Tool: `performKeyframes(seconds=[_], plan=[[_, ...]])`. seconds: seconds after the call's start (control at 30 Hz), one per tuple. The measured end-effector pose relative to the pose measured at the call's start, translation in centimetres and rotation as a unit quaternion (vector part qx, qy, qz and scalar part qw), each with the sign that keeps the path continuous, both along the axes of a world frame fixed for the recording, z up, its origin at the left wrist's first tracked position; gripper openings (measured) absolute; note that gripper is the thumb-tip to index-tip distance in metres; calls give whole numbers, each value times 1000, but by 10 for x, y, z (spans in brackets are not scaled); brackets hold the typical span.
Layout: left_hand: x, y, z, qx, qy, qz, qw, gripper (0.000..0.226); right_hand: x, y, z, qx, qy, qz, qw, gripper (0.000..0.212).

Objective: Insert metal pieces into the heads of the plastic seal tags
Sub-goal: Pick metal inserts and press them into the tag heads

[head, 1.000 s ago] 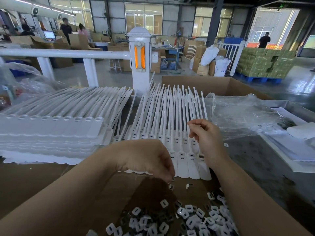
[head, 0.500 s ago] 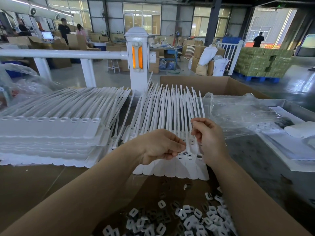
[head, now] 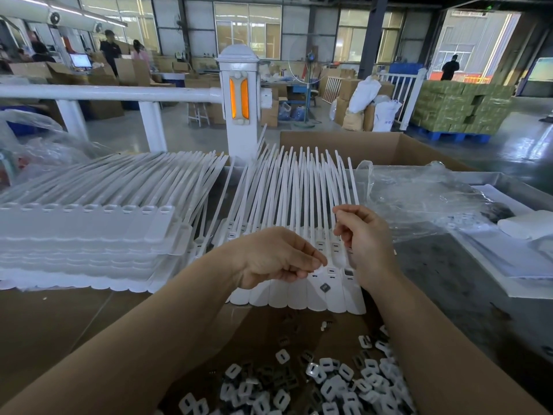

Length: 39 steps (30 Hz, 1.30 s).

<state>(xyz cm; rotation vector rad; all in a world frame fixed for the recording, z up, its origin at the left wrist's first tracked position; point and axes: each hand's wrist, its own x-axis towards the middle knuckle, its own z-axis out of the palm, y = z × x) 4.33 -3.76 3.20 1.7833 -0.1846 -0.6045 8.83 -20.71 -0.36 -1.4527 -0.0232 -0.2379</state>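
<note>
Stack: lay at far left on the surface, heads apparently empty, likely untouched.
Left hand: fingers pinched together over the row's heads; whether they held a piece, I could not tell.
Row: tags fanned mid-surface, one piece loose on a flat end.
Right hand: fingers grasped a tag's strap.
Pieces: many remained nearest the camera.

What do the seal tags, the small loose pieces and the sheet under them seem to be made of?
Tags: white plastic, matt and slightly translucent, it seems. Pieces: probably metal, since some glint pale and others look dark. Sheet: cardboard, plain brown and dull.
</note>
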Motion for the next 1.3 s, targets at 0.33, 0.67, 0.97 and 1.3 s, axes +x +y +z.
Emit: performKeyframes(seconds=[0.33, 0.67, 0.97, 1.3], plan=[[7, -14, -2, 53, -49, 16, 997, 13, -1, 0, 0, -3, 1, -2, 1000, 12], [12, -32, -10, 100, -120, 65, 986, 9, 0, 0, 0, -2, -6, -4, 1000, 12], [18, -58, -17, 137, -148, 84, 976, 9, 1, -2, 1, 48, 7, -19, 999, 12], [22, -70, -18, 191, -155, 97, 964, 11, 1, -1, 1, 34, 6, -26, 999, 10]])
